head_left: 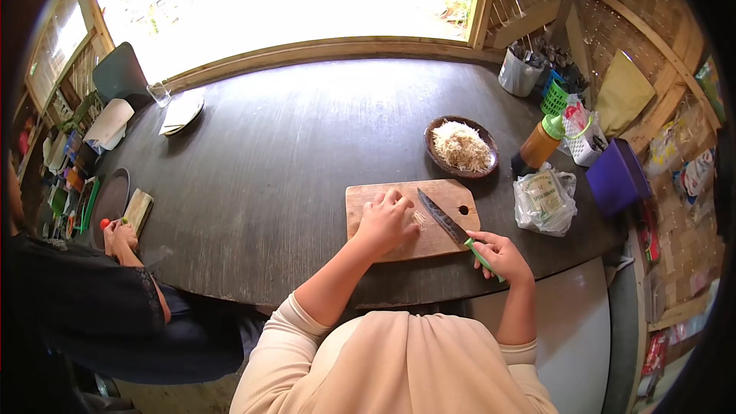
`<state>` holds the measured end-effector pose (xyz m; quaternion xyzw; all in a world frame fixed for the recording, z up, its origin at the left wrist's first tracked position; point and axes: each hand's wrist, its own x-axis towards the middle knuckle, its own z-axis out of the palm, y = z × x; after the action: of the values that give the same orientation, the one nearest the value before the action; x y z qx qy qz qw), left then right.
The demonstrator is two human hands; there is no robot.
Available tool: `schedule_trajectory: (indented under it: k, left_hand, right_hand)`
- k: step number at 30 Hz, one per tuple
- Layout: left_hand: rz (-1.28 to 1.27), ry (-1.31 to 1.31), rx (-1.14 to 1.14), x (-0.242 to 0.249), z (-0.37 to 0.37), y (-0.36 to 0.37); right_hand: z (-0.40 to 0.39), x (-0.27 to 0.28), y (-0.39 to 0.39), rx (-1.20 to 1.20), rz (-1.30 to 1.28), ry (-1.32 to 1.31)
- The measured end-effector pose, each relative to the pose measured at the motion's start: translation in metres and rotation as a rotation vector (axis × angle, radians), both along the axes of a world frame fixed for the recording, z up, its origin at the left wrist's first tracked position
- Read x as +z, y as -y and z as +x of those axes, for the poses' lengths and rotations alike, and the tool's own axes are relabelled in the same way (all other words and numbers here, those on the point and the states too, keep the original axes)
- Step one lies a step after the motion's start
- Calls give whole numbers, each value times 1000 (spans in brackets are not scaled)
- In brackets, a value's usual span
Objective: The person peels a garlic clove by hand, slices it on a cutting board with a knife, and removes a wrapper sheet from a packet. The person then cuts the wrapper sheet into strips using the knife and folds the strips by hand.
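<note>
A wooden cutting board (364,201) with a dark hole near its right end lies on the dark table (268,146). My left hand (386,222) rests on the board with bent fingers, beside a few thin pale shreds (418,218); whether anything is under its fingers is hidden. My right hand (502,257) is closed round the green handle of a knife (443,216), whose dark blade lies over the board, pointing up and left. Behind the board, a brown bowl (437,158) holds a heap of pale shreds (461,146).
A bottle with a green cap (539,143), a plastic bag (546,203) and a purple container (617,176) stand at the right. Stacked plates (182,113) and a glass (159,93) are back left. A co-worker's hands (121,239) hold small red and green items.
</note>
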<state>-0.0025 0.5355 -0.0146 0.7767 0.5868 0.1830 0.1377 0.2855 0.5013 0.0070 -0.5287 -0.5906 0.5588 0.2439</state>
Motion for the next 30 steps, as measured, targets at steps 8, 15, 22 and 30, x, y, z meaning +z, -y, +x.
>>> schedule_trajectory:
  k: [8,15,22,30]
  left_hand:
    - [-70,-77,82,-2,-2,-3]
    - [-122,-93,114,7,-8,-17]
    - [-88,-91,108,1,-10,-25]
    - [-64,-78,97,-6,-10,-26]
  right_hand:
    - [3,-2,-8,58,-33,-29]
    - [1,2,-12,121,-79,15]
    - [1,5,-12,161,-107,15]
    - [1,4,-10,185,-132,-18]
